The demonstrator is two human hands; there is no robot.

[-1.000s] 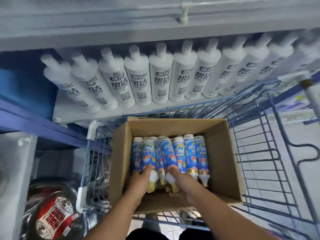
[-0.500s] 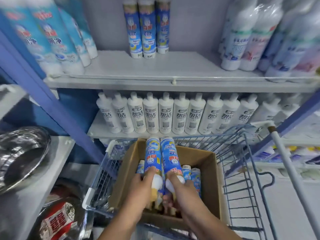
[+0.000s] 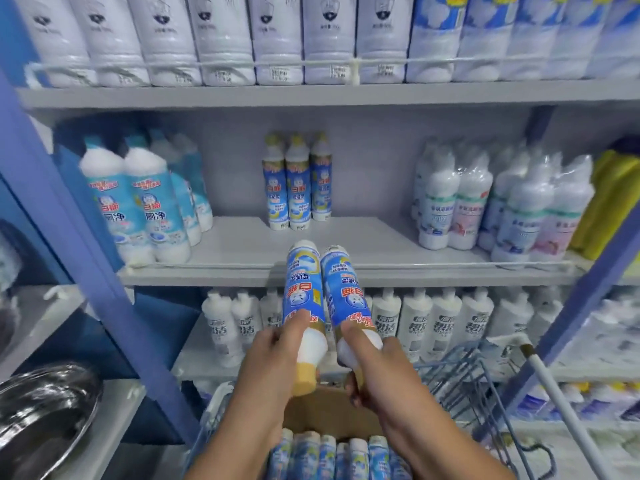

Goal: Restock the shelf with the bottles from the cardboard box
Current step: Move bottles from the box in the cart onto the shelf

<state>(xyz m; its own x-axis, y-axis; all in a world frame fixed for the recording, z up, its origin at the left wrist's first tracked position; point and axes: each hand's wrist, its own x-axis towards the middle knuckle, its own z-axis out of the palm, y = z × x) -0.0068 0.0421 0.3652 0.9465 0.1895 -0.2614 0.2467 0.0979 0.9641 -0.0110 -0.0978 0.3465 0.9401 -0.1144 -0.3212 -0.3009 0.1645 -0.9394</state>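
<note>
Below the grey metal shelf [image 3: 346,247], my left hand [image 3: 273,358] and right hand [image 3: 377,372] each gripped a blue-labelled plastic bottle [image 3: 303,289], neither yet shelved; the brown cardboard box [image 3: 329,414] held many more.

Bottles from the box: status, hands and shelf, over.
Left hand and right hand each grip one blue bottle, bases toward the middle shelf. Three matching bottles stand at the back. Path clear.
</note>
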